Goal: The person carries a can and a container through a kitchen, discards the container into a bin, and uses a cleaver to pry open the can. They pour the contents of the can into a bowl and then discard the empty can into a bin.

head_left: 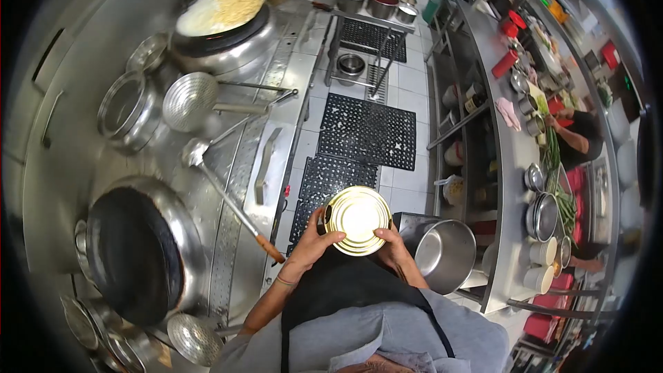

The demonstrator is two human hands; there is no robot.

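Observation:
A large tin can (358, 221) with a shiny, ridged, gold-coloured end faces up in front of my apron. My left hand (315, 243) is wrapped round its left side, thumb over the rim. On the opposite side my right hand (394, 247) grips it, thumb also on the rim. The fingers of both hands are mostly hidden by the can. Left of me, a ladle (228, 197) with a wooden handle end lies across the steel stove edge. Right of the can stands a big steel stockpot (445, 252).
On the stove are a dark wok (131, 255), another wok (221, 14) with pale, bubbling contents, and a strainer (190, 101). Black mats (366, 130) cover the floor tiles. At the right, a person (579, 137) stands behind a steel counter (507, 186) with bowls and green stalks.

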